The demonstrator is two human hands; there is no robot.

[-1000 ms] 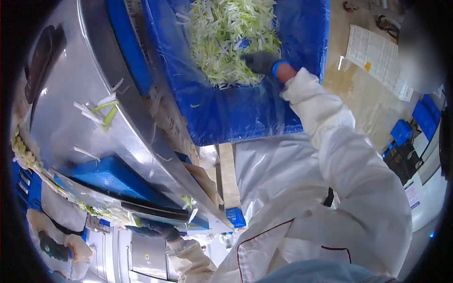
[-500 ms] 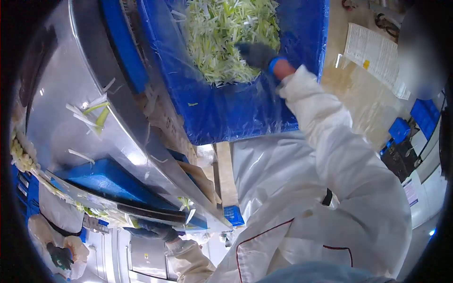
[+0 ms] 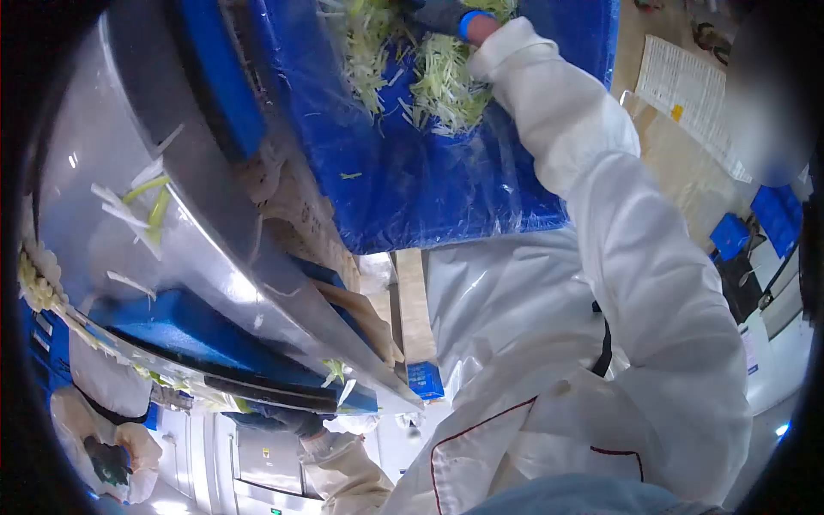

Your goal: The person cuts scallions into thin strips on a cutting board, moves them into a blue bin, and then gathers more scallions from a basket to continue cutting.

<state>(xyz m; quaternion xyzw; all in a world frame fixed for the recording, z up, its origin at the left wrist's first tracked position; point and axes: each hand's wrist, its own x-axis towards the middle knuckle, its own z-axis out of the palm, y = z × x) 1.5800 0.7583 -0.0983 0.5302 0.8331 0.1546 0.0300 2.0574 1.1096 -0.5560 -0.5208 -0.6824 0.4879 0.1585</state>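
My right hand (image 3: 438,15), in a dark glove with a blue band at the wrist, reaches into a blue plastic-lined bin (image 3: 446,193) at the top of the view. It is over pale green and white vegetable shreds (image 3: 451,90) that look like leek. The fingers point left and look stretched out, partly cut off by the top edge. Low on the left, my left hand (image 3: 279,419), also in a dark glove, lies along the underside of a curved rail. Its visible fingers stretch left, close to some green scraps; part of the hand is hidden.
A steel surface (image 3: 94,154) on the left carries loose vegetable strips (image 3: 142,210) and a blue block (image 3: 184,319). Another person's gloved hand (image 3: 109,461) shows at the far lower left. A printed sheet (image 3: 682,90) lies at the upper right.
My right hand has moved up and left, deeper into the bin. The shreds have shifted toward the top, baring blue lining in front. My left hand has hardly moved.
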